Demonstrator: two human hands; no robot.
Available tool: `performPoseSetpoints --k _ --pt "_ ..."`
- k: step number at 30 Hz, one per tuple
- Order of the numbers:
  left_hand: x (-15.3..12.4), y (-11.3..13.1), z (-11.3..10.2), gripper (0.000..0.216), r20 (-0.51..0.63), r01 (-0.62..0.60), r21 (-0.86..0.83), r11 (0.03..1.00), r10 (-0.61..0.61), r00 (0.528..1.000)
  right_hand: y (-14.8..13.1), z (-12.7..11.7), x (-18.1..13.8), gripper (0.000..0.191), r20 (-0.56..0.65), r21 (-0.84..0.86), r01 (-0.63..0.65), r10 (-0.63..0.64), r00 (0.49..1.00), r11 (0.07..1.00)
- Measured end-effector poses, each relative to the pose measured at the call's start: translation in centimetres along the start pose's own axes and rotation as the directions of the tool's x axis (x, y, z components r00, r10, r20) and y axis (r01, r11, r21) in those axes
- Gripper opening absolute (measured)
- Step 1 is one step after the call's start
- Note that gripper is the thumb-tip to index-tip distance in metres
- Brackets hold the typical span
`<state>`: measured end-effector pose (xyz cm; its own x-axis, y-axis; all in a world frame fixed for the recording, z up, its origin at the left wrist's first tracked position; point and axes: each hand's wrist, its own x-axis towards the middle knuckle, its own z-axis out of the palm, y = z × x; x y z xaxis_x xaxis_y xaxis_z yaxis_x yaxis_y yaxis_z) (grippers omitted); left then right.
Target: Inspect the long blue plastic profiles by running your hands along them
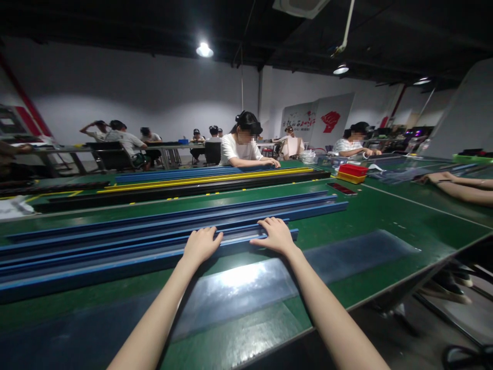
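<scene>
Several long blue rails lie side by side along the green table. My left hand rests on the nearest rail with its fingers curled over the rail's top edge. My right hand lies a little to the right on the same rail, fingers bent over its edge. Both hands press on the rail near its right end. A clear plastic sheet lies flat on the table just in front of the rail, under my forearms.
Farther back lie yellow and black rails and more blue ones. A red tray on a yellow tray stands at the right. A person in a white shirt sits opposite; another person's forearms rest at the right edge. Other people sit behind.
</scene>
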<state>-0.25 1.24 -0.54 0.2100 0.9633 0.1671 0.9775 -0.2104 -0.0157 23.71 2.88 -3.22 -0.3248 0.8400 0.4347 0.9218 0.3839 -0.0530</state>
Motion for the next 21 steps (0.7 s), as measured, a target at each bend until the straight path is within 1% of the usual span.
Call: performPoseSetpoints --k 7,14,21 --pt "-0.8 -0.1 0.4 0.038 -0.105 -0.039 0.04 0.998 0.043 0.993 -0.4 -0.5 -0.6 0.073 0.004 0.01 0.026 -0.026 1.0 1.0" --pt "-1.5 -0.3 0.5 0.038 -0.102 -0.044 0.025 0.999 0.046 0.994 -0.7 -0.8 -1.0 0.073 0.041 0.002 0.031 -0.031 0.999 1.0" --pt "-1.5 -0.4 0.8 0.038 -0.123 -0.049 0.032 0.998 0.052 0.991 -0.7 -0.6 -1.0 0.073 0.033 0.0 0.048 -0.048 0.998 0.999"
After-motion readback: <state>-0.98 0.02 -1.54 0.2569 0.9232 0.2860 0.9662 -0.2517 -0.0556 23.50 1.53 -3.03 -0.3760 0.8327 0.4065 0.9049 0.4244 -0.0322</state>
